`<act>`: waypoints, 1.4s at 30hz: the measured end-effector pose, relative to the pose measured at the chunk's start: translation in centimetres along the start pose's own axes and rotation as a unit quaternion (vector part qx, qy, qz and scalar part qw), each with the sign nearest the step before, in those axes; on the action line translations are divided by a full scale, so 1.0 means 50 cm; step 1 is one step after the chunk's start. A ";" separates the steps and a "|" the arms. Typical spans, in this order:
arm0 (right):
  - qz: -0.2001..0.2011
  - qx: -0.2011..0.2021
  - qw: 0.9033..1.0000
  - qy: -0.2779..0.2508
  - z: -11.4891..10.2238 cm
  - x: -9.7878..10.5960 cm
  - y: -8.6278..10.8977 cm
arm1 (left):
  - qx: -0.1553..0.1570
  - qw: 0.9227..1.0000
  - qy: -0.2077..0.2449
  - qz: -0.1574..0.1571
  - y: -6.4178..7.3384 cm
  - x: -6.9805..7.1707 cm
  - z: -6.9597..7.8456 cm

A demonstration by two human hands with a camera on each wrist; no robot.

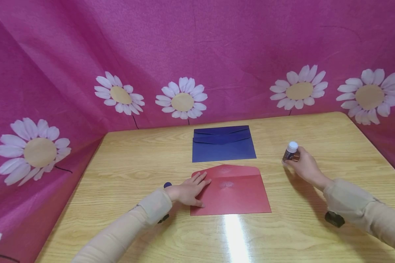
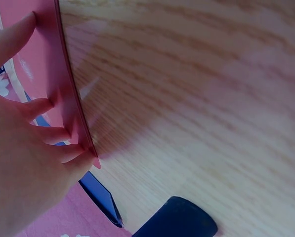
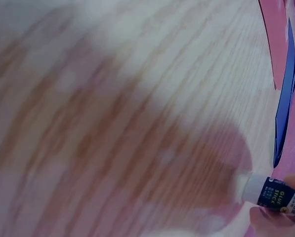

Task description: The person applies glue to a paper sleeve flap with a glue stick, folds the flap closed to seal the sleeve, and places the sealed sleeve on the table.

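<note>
A red envelope lies with its flap opened out away from me, and whitish smears mark both the flap and the body. My left hand rests on its left side with fingers spread. In my right hand, over to the right, I grip a glue stick upright between thumb and fingers. Its label reads "GLUE STICK" in the right wrist view, where its white lower end is close to the wood. Beside my left wrist is a dark blue rounded object, partly hidden by the wrist in the head view.
Blue envelopes lie overlapped just beyond the red one, flaps toward the back. The wooden table ends at a pink curtain with daisies, behind and at both sides. A bright light reflection crosses the tabletop's front.
</note>
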State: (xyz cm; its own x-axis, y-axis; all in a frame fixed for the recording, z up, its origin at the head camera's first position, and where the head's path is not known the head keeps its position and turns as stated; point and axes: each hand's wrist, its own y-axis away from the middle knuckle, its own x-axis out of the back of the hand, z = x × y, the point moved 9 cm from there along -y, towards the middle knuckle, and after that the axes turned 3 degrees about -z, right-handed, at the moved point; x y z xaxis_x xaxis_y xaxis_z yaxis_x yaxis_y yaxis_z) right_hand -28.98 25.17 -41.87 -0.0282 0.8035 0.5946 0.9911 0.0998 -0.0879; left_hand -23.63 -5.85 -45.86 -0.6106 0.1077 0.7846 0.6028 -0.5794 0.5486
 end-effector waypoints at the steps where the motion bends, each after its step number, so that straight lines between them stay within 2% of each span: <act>1: -0.002 -0.002 1.000 0.004 -0.005 0.000 0.003 | 0.000 1.000 -0.001 -0.001 -0.001 0.000 0.000; 6: -0.024 -0.015 0.999 0.030 -0.033 0.003 0.021 | 0.004 1.000 -0.011 -0.003 -0.002 0.001 -0.001; 10: -0.005 -0.005 0.998 0.055 -0.050 0.016 0.033 | 0.006 1.000 -0.010 -0.004 -0.001 0.001 -0.001; 17: 0.068 0.045 0.991 0.101 -0.091 0.040 0.050 | 0.002 1.000 -0.007 -0.002 -0.001 0.000 0.001; 22: 0.082 0.107 0.981 0.137 -0.141 0.033 0.059 | 0.002 1.000 -0.009 -0.003 -0.002 -0.001 -0.001; 27: 0.052 0.197 0.963 0.177 -0.190 -0.010 0.070 | 0.002 1.000 -0.009 -0.005 -0.003 0.000 -0.002; 31: 0.008 0.251 0.945 0.208 -0.212 -0.057 0.078 | 0.001 1.000 -0.007 -0.005 -0.002 0.002 -0.002; 37: -0.082 0.243 0.935 0.244 -0.208 -0.120 0.079 | 0.002 1.000 -0.002 0.000 -0.002 0.002 -0.002; 42: -0.120 0.257 0.923 0.259 -0.205 -0.156 0.078 | 0.005 1.000 0.012 0.009 0.002 0.005 0.000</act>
State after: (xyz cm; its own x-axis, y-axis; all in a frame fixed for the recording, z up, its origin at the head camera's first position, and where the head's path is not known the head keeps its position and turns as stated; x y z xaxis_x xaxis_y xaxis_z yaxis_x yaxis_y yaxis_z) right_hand -23.57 13.28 -38.64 -0.0412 0.3475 0.9368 0.7677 0.6111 -0.1929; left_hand -23.73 -5.89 -45.60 -0.6113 0.0781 0.7876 0.6188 -0.5732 0.5371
